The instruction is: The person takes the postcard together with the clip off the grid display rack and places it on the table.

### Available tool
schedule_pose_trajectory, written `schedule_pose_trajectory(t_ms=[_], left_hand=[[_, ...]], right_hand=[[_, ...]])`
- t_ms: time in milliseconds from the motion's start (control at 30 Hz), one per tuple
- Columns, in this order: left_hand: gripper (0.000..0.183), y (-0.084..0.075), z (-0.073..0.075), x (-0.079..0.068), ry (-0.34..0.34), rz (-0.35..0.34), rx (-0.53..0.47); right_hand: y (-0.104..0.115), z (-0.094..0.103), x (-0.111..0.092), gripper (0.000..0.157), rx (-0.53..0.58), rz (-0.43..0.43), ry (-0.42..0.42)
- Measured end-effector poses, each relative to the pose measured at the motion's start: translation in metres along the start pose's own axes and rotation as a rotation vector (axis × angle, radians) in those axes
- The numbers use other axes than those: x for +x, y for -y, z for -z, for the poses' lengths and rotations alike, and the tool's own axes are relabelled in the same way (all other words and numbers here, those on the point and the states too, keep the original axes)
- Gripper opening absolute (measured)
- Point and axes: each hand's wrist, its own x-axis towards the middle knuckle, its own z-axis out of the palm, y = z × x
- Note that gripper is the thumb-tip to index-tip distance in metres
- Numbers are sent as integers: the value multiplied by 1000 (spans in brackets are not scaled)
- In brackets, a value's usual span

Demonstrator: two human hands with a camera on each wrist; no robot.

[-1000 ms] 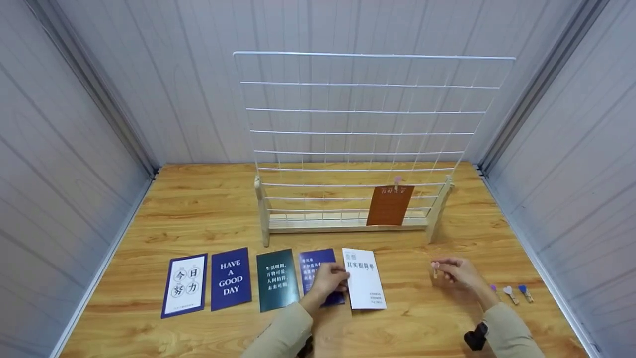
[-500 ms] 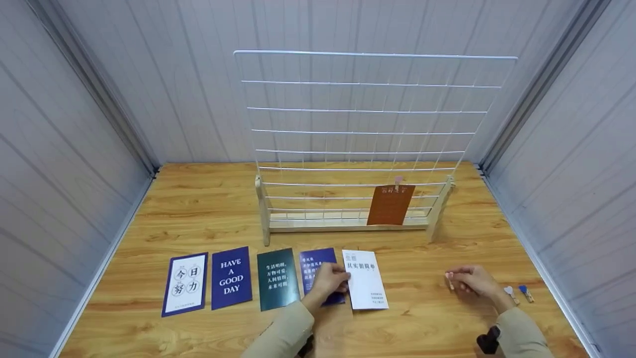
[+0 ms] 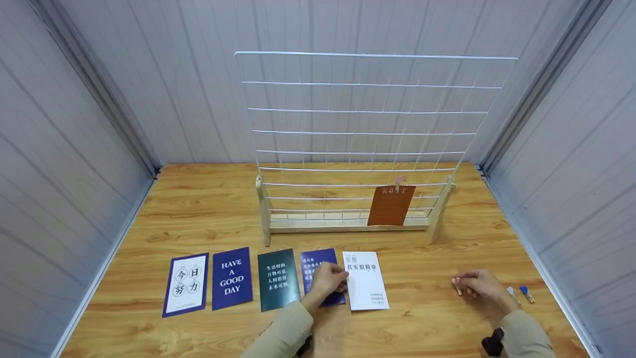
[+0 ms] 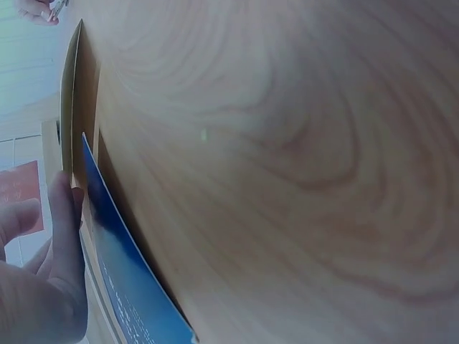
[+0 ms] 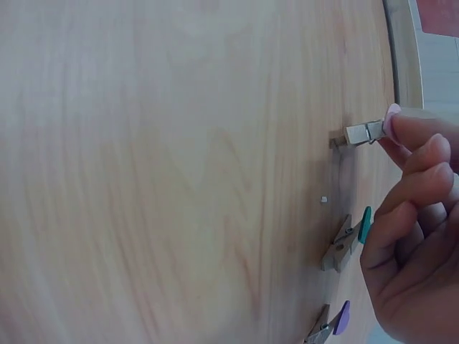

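In the head view my left hand [image 3: 326,283] pinches the left edge of a white card [image 3: 366,283] printed with dark characters. The left wrist view shows that card [image 4: 69,107] edge-on, tilted up from the table, with a finger against it. Beside it a blue card [image 3: 332,297] lies partly under the hand. My right hand [image 3: 482,288] pinches a small wooden clothespin [image 5: 364,133] by its pink end, its tip pointing down close over the table. Near the curled fingers in the right wrist view stand a green-topped clothespin [image 5: 346,242] and a purple-topped one [image 5: 330,326].
A white wire grid rack [image 3: 362,134] on a wooden base stands behind the cards, a brown card [image 3: 391,206] clipped low on it. Left of my hand lie a green card [image 3: 278,280], a blue card [image 3: 232,278] and a blue-bordered card [image 3: 185,285]. A blue-topped clothespin [image 3: 526,294] lies far right.
My right hand has moved right and slightly nearer the person with the pink clothespin, whose tip now slants differently, and covers the purple-topped one in the head view. My left hand stays at the white card.
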Motion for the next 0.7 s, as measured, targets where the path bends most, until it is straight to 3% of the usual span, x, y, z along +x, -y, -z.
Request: schedule_pose_trajectory(t_ms=[267, 400, 700], left_hand=[[10, 0, 2, -1, 5, -3, 29], [11, 0, 2, 0, 12, -3, -6], [14, -9, 7, 5, -11, -92, 4]], right_hand=[[-3, 6, -1, 35, 5, -48, 25], [-4, 6, -4, 37, 21, -72, 12], [-5, 6, -6, 38, 112, -79, 6]])
